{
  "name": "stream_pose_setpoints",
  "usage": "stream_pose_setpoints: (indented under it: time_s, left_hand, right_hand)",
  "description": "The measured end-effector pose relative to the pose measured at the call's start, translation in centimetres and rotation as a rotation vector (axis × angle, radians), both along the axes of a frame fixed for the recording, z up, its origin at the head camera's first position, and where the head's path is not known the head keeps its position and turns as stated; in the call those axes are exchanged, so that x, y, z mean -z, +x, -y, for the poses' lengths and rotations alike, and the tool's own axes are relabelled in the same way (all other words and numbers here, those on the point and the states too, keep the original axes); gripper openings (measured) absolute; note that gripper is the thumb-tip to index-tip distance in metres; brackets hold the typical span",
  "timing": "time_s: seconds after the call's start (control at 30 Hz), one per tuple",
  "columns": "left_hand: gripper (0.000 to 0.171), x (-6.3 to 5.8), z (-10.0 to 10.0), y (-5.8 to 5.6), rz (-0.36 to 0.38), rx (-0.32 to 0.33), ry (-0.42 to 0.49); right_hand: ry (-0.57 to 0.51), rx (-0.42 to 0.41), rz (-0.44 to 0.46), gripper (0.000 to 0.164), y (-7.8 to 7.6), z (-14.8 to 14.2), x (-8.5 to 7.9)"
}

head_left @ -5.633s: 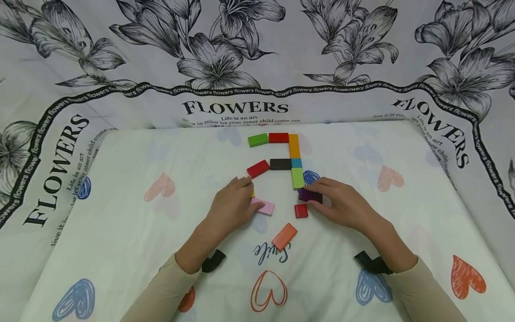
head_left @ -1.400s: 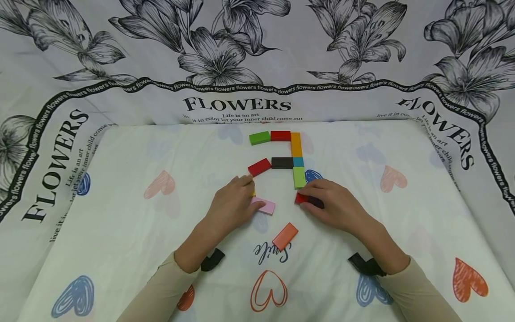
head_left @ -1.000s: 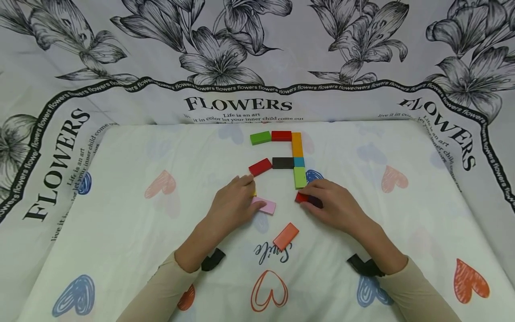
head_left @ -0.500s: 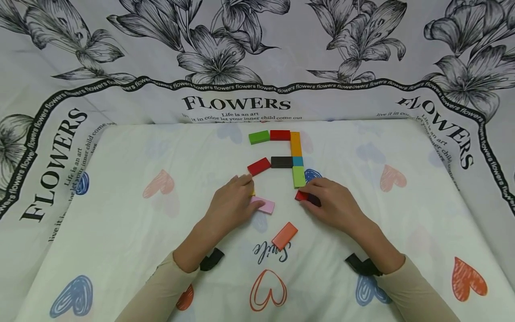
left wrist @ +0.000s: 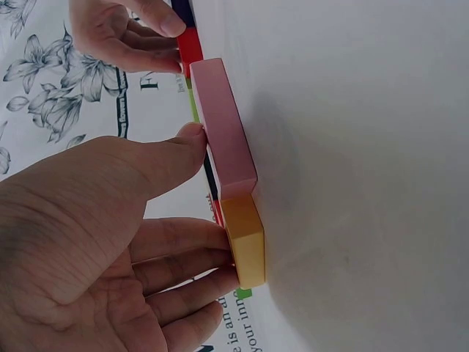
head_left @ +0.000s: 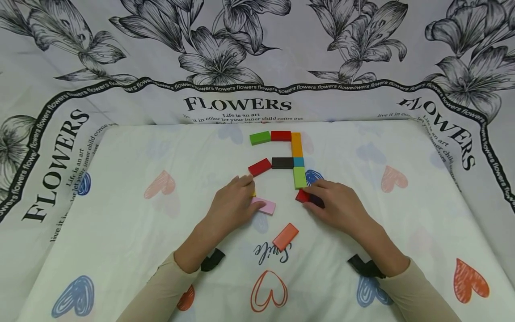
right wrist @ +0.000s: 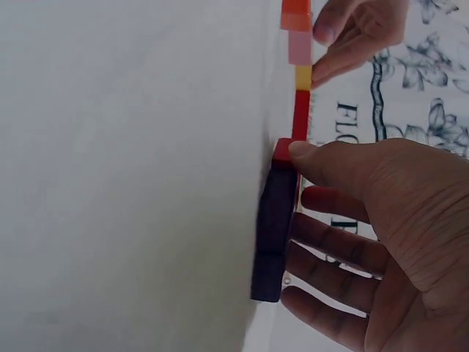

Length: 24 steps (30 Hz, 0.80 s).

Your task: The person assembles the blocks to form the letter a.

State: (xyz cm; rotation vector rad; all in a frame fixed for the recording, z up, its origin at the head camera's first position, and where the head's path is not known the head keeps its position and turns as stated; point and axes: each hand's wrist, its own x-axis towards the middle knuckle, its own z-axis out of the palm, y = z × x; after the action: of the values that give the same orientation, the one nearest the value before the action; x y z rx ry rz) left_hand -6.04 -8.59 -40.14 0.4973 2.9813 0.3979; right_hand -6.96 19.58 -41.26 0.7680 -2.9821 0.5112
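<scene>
My left hand (head_left: 233, 201) rests at a pink block (head_left: 266, 206) and a yellow block (left wrist: 248, 242) that meet end to end. Its thumb touches the pink one, its fairly straight fingers the yellow one. With thumb and index finger my right hand (head_left: 342, 203) pinches a small red block (head_left: 301, 196); its other fingers lie along a dark purple block (right wrist: 276, 213) beside it. The red block sits just below the near end of a lime block (head_left: 299, 178). In the head view the fingers partly cover the yellow and purple blocks.
Beyond the hands, a green block (head_left: 260, 137), a red block (head_left: 280, 136), an orange-yellow block (head_left: 296, 144), a blue block (head_left: 298, 162), a black block (head_left: 282, 163) and a tilted red block (head_left: 259, 167) form lines. Nearer lies an orange block (head_left: 285, 236) on the patterned cloth (head_left: 120, 232).
Earlier the small red block lay apart, nearer me, while my right hand held the purple block; now it is against the purple block's left end, slightly turned. My left hand stays put.
</scene>
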Motion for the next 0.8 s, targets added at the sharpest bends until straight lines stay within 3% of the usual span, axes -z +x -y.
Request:
stream_pose_setpoints:
  time_s: [0.27, 0.8]
  left_hand:
    - [0.045, -0.02, 0.09, 0.05, -0.038, 0.025, 0.007]
    - [0.050, -0.03, 0.07, 0.01, -0.022, 0.019, 0.001]
  right_hand:
    - [0.014, 0.026, 0.025, 0.040, 0.12, -0.04, 0.02]
    - [0.043, 0.044, 0.033, 0.047, 0.22, -0.12, -0.10]
